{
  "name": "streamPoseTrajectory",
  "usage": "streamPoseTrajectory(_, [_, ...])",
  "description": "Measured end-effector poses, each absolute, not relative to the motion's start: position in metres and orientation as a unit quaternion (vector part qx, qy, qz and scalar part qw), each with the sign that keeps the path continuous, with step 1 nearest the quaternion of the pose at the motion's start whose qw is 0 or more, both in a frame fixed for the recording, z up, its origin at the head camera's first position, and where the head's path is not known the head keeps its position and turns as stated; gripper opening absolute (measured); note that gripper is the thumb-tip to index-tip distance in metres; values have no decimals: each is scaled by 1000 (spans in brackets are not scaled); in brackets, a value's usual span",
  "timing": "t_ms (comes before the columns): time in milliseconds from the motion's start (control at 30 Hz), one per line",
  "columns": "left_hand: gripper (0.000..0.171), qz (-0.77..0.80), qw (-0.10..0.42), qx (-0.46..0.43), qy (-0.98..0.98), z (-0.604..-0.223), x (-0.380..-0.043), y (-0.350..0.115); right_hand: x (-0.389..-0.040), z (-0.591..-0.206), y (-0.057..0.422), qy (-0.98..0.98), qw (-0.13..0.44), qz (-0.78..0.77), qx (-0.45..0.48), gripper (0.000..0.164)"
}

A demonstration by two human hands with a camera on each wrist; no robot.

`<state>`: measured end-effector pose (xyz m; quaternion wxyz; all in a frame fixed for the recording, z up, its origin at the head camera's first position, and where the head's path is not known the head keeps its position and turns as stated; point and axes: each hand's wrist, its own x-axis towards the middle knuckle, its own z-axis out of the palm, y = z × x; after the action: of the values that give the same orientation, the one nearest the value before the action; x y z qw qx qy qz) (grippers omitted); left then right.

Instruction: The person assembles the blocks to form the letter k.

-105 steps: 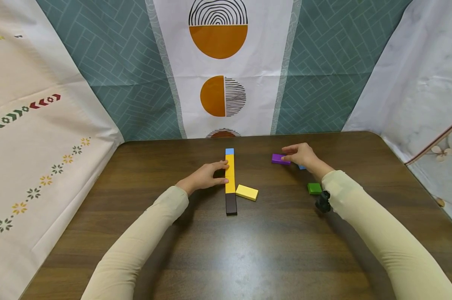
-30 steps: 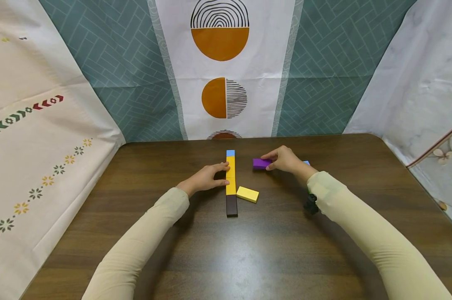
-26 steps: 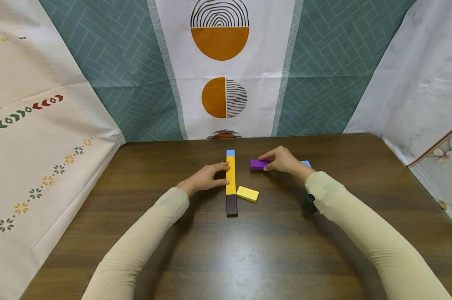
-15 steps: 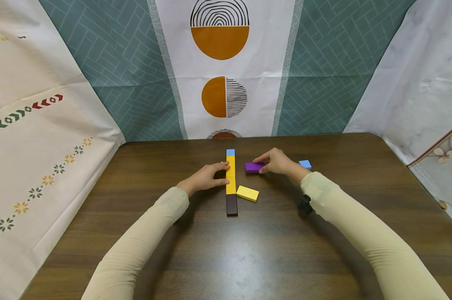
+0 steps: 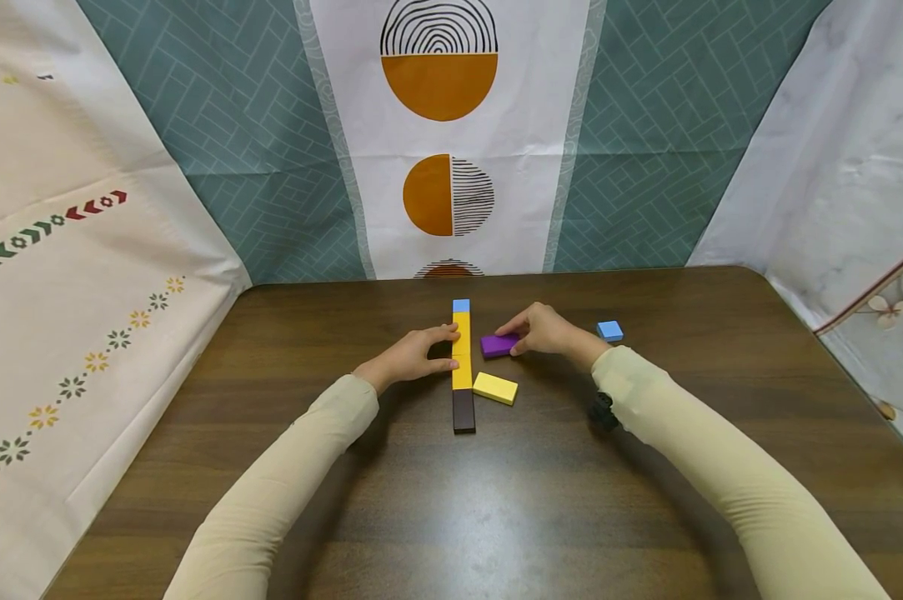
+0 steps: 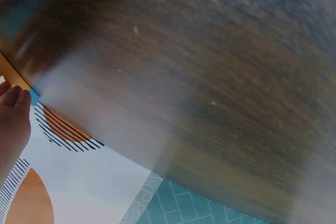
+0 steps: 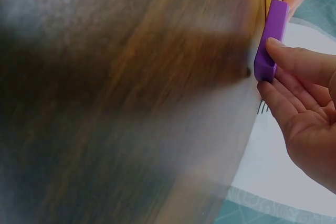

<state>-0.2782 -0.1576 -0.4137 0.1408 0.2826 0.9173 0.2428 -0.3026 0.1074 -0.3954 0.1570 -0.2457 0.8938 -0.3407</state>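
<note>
Pinching the purple block [image 5: 496,346], the right hand [image 5: 544,330] should hold it level and clear of the yellow block [image 5: 495,388], the spread left hand [image 5: 408,355] bracing the orange blocks [image 5: 462,377].

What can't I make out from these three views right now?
Head view: the purple block's right end, hidden by the right hand.
Head view: detail of the black wrist device, too small and dark, partly covered by the right sleeve.
Left wrist view: most of the left hand and of the row of blocks, cut off by the left edge.
Right wrist view: part of that row, cut off by the top edge.
</note>
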Motion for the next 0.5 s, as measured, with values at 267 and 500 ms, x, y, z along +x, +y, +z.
streamPoseTrajectory(267, [63,244,143,282,917,-415,-280,-157,-300,-397,102,893,162,-333,-257,36])
streamPoseTrajectory(500, [63,248,147,278,916,-414,-279,-157,-300,-398,100,893,161,-326,-266,36])
